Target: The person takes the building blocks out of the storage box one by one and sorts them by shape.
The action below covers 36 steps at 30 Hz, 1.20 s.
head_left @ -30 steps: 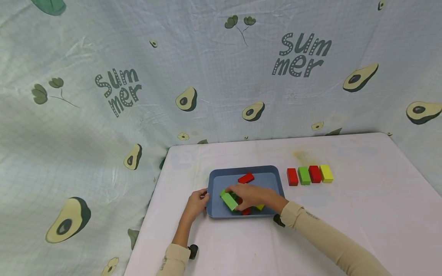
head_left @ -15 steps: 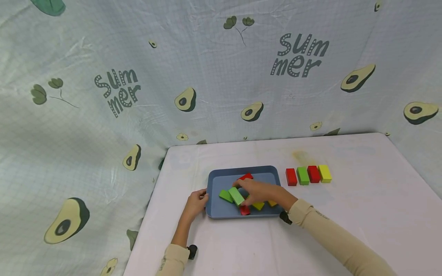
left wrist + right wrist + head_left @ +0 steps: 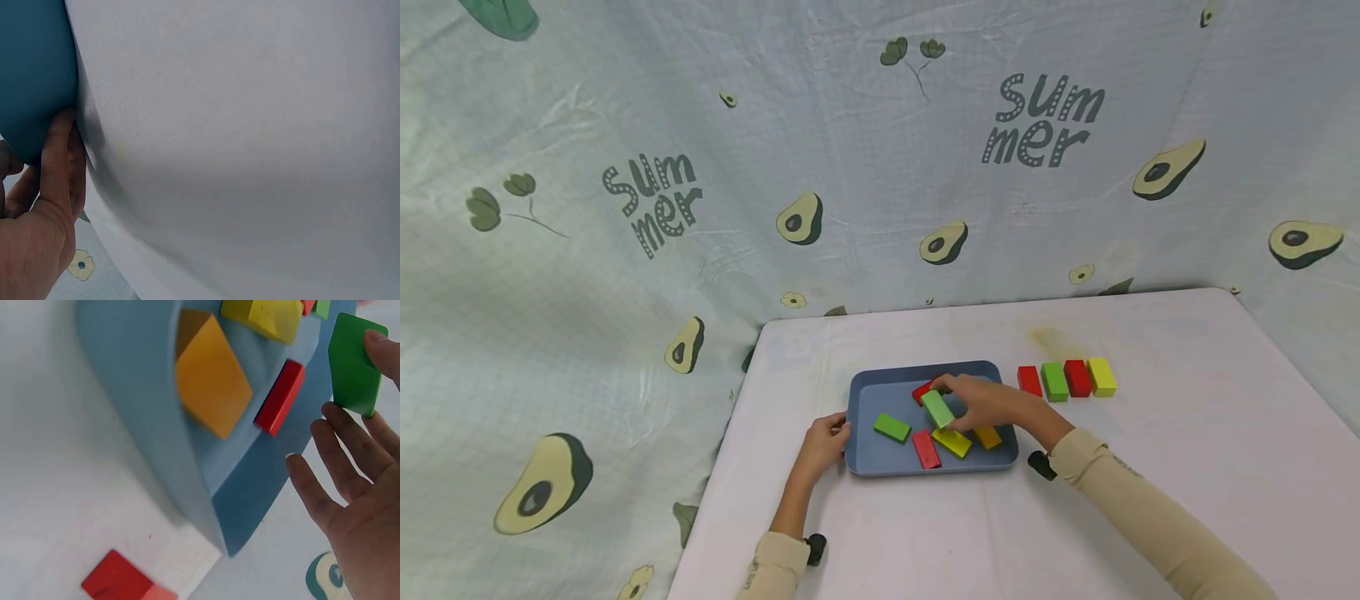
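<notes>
My right hand (image 3: 977,402) pinches a green block (image 3: 937,409) between thumb and fingers, raised over the blue tray (image 3: 880,468). In the right wrist view the same green block (image 3: 357,365) is held by thumb and fingertips, the other fingers spread. At the tray's left side, my left hand (image 3: 822,446) holds its edge; in the left wrist view the fingers (image 3: 57,156) touch the tray wall (image 3: 37,69). Inside the tray lie another green block (image 3: 892,427), a red block (image 3: 927,449), a yellow block (image 3: 952,442), an orange block (image 3: 988,437) and a partly hidden red block (image 3: 921,393).
Right of the tray, a row on the white table (image 3: 895,542) has a red block (image 3: 1029,380), a green block (image 3: 1055,382), another red block (image 3: 1078,378) and a yellow block (image 3: 1102,377). A patterned cloth (image 3: 865,150) hangs behind the table.
My right hand has lifted the green block and moved right with it, uncovering the blocks beneath. The left hand has stayed at the tray's edge.
</notes>
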### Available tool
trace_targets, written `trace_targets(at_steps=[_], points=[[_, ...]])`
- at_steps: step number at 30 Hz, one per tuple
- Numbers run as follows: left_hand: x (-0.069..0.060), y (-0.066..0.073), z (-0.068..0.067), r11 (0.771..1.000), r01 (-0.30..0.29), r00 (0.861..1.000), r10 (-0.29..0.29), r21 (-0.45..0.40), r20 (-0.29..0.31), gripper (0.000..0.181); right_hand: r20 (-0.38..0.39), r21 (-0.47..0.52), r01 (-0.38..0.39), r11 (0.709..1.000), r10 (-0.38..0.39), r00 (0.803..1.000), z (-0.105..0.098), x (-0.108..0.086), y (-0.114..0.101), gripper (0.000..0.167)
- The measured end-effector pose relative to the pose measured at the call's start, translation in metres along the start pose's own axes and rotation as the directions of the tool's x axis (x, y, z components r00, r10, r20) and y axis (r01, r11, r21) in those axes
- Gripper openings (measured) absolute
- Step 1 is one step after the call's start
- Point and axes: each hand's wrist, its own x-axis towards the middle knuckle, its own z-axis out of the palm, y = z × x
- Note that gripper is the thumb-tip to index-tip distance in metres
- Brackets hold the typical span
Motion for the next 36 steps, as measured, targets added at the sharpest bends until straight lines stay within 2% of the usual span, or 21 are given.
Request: trace_targets(at_steps=[5,16,36], points=[[0.000,-0.001,0.001,1.000,0.012,1.000,-0.012,-0.005,-0.003,0.037,-0.027,-0.002,-0.018,1.000,0.018,0.999,-0.008,-0.004,0.006,0.064],[0.001,-0.003,0.001,1.000,-0.004,1.000,0.004,-0.006,0.005,0.036,-0.059,-0.024,-0.016,1.000,0.014,0.998,-0.022,-0.011,0.023,0.069],[0.002,0.000,0.003,0.999,0.001,1.000,-0.001,-0.033,0.002,0.037,-0.134,0.039,-0.073,0.997,0.077,0.988,-0.046,-0.040,0.064,0.069]])
